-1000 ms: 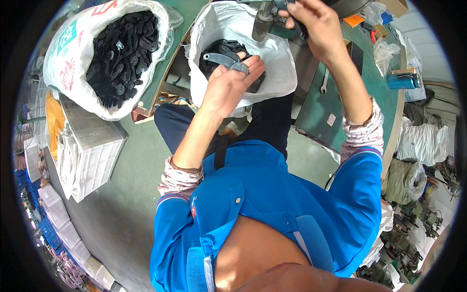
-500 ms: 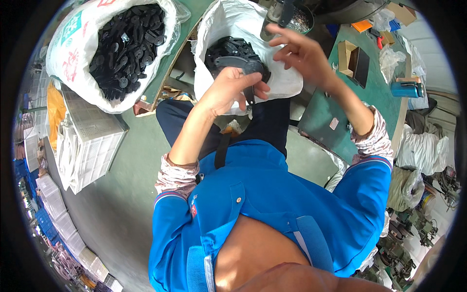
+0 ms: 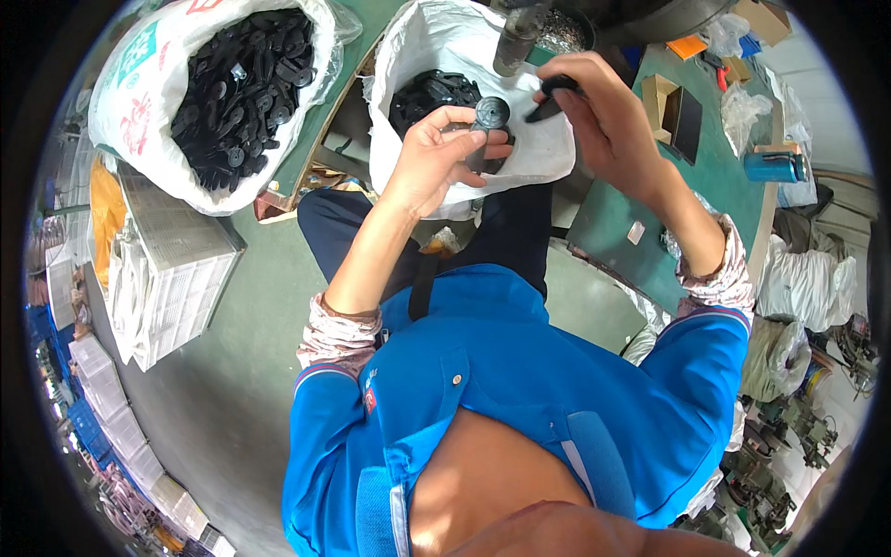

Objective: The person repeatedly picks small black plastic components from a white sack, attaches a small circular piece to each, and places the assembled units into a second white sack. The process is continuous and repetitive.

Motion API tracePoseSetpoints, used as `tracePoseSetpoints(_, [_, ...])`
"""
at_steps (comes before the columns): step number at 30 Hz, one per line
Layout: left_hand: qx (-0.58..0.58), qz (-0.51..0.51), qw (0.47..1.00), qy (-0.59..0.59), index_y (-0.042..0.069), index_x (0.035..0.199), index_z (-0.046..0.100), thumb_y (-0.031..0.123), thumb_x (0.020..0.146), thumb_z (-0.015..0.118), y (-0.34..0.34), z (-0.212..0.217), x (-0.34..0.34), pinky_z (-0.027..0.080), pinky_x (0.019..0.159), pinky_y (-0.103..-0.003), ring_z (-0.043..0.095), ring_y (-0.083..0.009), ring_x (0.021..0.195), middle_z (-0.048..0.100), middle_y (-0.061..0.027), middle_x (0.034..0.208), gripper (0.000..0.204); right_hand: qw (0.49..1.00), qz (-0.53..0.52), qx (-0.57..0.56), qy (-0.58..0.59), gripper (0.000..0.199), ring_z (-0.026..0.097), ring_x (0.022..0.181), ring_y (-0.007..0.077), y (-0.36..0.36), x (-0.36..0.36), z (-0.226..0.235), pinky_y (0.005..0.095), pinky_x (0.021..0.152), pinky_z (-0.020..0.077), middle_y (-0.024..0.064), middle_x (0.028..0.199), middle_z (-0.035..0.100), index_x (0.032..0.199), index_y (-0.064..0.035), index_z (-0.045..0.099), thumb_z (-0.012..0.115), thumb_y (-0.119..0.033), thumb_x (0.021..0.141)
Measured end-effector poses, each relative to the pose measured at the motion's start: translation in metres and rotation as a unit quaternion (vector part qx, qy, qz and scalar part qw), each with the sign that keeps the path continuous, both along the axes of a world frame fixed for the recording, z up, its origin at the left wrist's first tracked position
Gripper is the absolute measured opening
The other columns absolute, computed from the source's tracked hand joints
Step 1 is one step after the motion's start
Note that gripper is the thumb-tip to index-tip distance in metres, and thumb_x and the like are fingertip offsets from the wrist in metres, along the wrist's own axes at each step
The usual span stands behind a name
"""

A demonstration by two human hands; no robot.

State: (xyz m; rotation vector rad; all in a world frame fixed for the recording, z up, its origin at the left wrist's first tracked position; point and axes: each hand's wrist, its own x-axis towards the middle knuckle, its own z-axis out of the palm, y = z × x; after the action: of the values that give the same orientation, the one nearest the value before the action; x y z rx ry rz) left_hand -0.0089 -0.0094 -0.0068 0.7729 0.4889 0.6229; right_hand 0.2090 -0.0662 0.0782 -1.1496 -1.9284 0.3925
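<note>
My left hand holds a round black plastic part over the white sack between my knees. More black parts lie inside that sack. My right hand is raised beside the left one and pinches a small elongated black piece between thumb and fingers. The two pieces are close together but apart. A grey metal post of a machine stands just beyond both hands.
A second large white sack full of black parts sits at the upper left. A white crate stands on the floor at left. The green workbench at right carries a cardboard box and a blue can.
My right hand came down from the machine post to the sack and now holds a small black piece. My left hand lifted a round part from the sack.
</note>
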Motion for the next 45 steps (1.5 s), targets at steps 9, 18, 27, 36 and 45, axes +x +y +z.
tracePoseSetpoints(9, [0.041,-0.031,0.998,0.026,-0.004,0.124,0.046,0.007,0.091,0.055,-0.011,0.023,0.006,0.059,0.054,-0.029,0.067,-0.0261,0.098,0.066,-0.019,0.106,0.035,0.968,-0.009,-0.223,0.115,0.03,0.061,0.066,0.0129,0.002,-0.013,-0.039,0.027,0.062,0.0498,0.01,0.078,0.066,0.121,-0.013,0.062,0.058,-0.012,0.092])
tracePoseSetpoints(18, [0.002,-0.027,1.0,0.004,0.005,0.128,0.051,0.014,0.095,0.053,-0.015,0.005,0.011,0.059,0.07,-0.03,0.062,-0.0233,0.105,0.062,-0.0176,0.117,0.034,0.904,-0.115,-0.205,0.357,0.027,0.054,0.055,0.0103,0.074,0.008,0.053,0.0223,0.052,0.0453,0.0072,0.076,0.062,0.119,0.0051,0.054,0.053,-0.005,0.093])
tracePoseSetpoints(27, [0.002,0.025,0.999,0.038,0.005,0.122,0.055,0.017,0.094,0.056,-0.012,-0.001,0.001,0.056,0.072,-0.029,0.065,-0.0188,0.097,0.065,-0.0144,0.111,0.03,0.86,-0.123,-0.344,0.358,0.017,0.053,0.046,0.0118,0.1,0.014,0.047,0.0231,0.039,0.0415,0.0098,0.078,0.064,0.106,0.0044,0.057,0.051,-0.007,0.094])
tracePoseSetpoints(36, [-0.015,0.084,0.996,0.025,0.002,0.118,0.056,0.01,0.093,0.055,0.004,-0.016,-0.015,0.057,0.069,-0.029,0.067,-0.019,0.091,0.066,-0.0143,0.107,0.027,0.89,-0.115,-0.284,0.339,0.048,0.058,0.054,0.0099,0.053,0.027,0.006,0.0186,0.04,0.0408,0.0119,0.083,0.066,0.133,0.0049,0.04,0.056,-0.018,0.095])
tracePoseSetpoints(45, [0.116,0.378,0.892,0.221,-0.007,0.12,0.041,-0.002,0.085,0.062,0.139,-0.026,-0.076,0.058,0.077,-0.035,0.066,-0.024,0.082,0.065,-0.0187,0.098,0.041,0.916,-0.121,-0.229,0.307,0.035,0.06,0.06,0.0095,0.053,0.026,0.022,0.0192,0.048,0.0436,0.0089,0.08,0.066,0.123,0.0018,0.05,0.056,-0.017,0.095])
